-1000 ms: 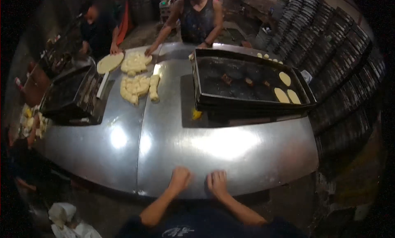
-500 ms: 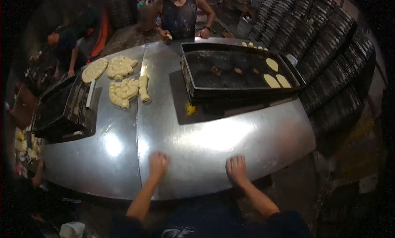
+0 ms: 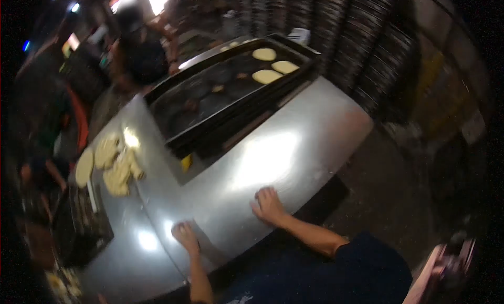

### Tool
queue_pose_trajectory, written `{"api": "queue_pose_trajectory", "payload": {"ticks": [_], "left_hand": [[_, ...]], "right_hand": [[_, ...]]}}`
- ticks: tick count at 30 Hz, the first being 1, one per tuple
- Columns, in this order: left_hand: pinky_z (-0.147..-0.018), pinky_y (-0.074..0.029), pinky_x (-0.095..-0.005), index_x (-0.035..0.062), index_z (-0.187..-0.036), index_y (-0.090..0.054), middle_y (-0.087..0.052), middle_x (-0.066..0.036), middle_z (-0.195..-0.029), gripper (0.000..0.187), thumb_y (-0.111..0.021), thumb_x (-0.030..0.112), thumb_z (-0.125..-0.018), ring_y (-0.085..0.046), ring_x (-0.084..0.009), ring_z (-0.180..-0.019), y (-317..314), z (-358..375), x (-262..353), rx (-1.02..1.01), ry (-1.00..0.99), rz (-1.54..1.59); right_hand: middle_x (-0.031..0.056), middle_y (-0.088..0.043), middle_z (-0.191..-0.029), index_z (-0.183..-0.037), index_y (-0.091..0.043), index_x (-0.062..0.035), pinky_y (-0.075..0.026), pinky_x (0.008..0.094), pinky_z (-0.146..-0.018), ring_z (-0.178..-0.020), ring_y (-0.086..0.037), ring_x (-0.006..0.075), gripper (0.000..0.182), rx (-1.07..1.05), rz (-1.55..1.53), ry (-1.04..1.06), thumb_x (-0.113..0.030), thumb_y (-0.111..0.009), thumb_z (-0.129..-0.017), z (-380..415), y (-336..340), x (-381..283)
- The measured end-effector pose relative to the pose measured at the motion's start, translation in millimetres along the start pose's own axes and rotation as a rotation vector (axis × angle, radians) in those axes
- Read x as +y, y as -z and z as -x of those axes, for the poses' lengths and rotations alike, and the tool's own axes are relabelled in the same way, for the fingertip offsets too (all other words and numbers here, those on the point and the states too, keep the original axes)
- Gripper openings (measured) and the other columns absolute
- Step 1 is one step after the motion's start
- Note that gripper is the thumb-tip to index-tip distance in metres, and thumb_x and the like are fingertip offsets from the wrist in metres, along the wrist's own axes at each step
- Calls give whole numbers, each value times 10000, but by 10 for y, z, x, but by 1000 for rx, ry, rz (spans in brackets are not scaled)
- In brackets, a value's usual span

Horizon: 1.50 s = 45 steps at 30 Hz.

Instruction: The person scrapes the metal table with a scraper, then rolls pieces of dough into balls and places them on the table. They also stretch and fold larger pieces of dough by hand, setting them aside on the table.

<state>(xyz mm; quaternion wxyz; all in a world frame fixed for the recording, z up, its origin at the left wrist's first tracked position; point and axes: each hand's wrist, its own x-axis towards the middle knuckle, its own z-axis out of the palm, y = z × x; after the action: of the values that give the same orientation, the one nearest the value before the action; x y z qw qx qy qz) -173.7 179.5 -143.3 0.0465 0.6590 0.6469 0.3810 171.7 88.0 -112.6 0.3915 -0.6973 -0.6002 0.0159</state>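
Note:
Near the front edge of the metal table (image 3: 210, 204), my left hand (image 3: 185, 235) rests with curled fingers and nothing visible in it. Farther right, my right hand (image 3: 269, 205) touches the tabletop, its bent fingers and thumb slightly apart and empty. Pale dough pieces (image 3: 119, 172) lie in a cluster at the table's left, beside a flat round of dough (image 3: 84, 167) and a light-coloured stick (image 3: 92, 197). A large dark tray (image 3: 210, 120) beyond my hands holds flat dough ovals (image 3: 266, 76) and small brown pieces.
Across the table stands a blurred person (image 3: 142, 57). Another person's arm (image 3: 55, 173) shows at far left, above a dark tray stack (image 3: 86, 225). Tall racks of trays (image 3: 378, 67) stand at the back right. A yellow scrap (image 3: 186, 162) lies beside the large tray.
The view has swung and tilted, so the table looks slanted and its contents sit farther left. My right hand's fingers look less curled; my left hand remains on the table.

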Motion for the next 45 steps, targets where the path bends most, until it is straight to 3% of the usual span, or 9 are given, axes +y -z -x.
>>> {"api": "queue_pose_trajectory", "payload": {"ticks": [2,7,9,15,19,26,32,37,45], "left_hand": [[-915,-481,-400,-35,-1269,-531,-548,-172,-1196,399,-632,194,-958,-556,-291,-1088,53,315,-169,15,58,113],[-942,-497,-350,-26,-1363,-480,-524,-183,-1343,492,-668,153,-945,-577,-268,-1130,1,79,306,358,697,574],[-823,-533,-336,-74,-1259,-566,-655,-141,-1113,415,-636,199,-955,-636,-218,-932,-288,-207,1087,324,438,535],[-963,-533,-322,-20,-1354,-503,-596,-146,-1271,448,-650,131,-959,-608,-236,-1128,-967,-781,4255,16,-99,822],[-939,-529,-295,-7,-1275,-563,-615,-125,-1214,398,-702,108,-920,-615,-208,-1102,-1369,-628,5876,-94,-508,1187],[-859,-507,-377,-4,-1146,-630,-639,-168,-1078,364,-781,66,-822,-623,-320,-1012,-2553,-5,7417,-129,-847,1116],[-1160,-257,-508,9,-1485,-362,-339,-278,-1521,923,-561,655,-857,-314,-435,-1409,-3672,986,6016,-908,-675,67],[-1194,-215,-500,139,-1533,-303,-248,-156,-1599,671,-471,487,-984,-215,-366,-1478,-2274,1208,4017,-811,-911,-25],[-1146,-258,-562,116,-1458,-438,-360,-193,-1531,692,-620,482,-900,-308,-430,-1417,-425,33,969,-335,-190,-312]], "right_hand": [[186,-591,-992,-1006,-609,3,-463,429,-892,-962,-553,374,277,17,-14,71,-171,-710,-816,159,220,73],[158,-704,-1032,-1155,-618,23,-552,358,-833,-937,-690,233,463,40,-450,-720,-191,-792,-782,131,1143,1005],[143,-702,-998,-1133,-627,10,-548,339,-783,-891,-679,192,411,392,-284,-486,-126,-783,-778,-270,1829,1541],[152,-567,-1121,-1211,-557,-5,-477,452,-878,-1055,-545,317,519,871,323,-174,-156,-779,-767,-1223,3306,3086],[201,-510,-1250,-1397,-418,-4,-429,495,-975,-1191,-464,364,710,316,347,-623,-242,-741,-811,-759,3018,3890],[161,-586,-1106,-1191,-606,6,-480,413,-862,-985,-574,317,381,542,87,-655,-139,-715,-857,891,2355,2786],[152,-583,-1125,-1169,-631,-28,-442,453,-961,-1077,-546,341,340,385,-112,-1017,-194,-692,-879,1770,2250,2191],[163,-574,-1164,-1180,-619,-14,-433,467,-971,-1126,-518,345,322,213,139,-697,-162,-651,-895,1609,2212,2049],[312,-366,-1438,-1346,-491,38,-252,648,-1084,-1356,-305,483,608,-223,251,-57,-277,-653,-851,108,807,1317]]}}
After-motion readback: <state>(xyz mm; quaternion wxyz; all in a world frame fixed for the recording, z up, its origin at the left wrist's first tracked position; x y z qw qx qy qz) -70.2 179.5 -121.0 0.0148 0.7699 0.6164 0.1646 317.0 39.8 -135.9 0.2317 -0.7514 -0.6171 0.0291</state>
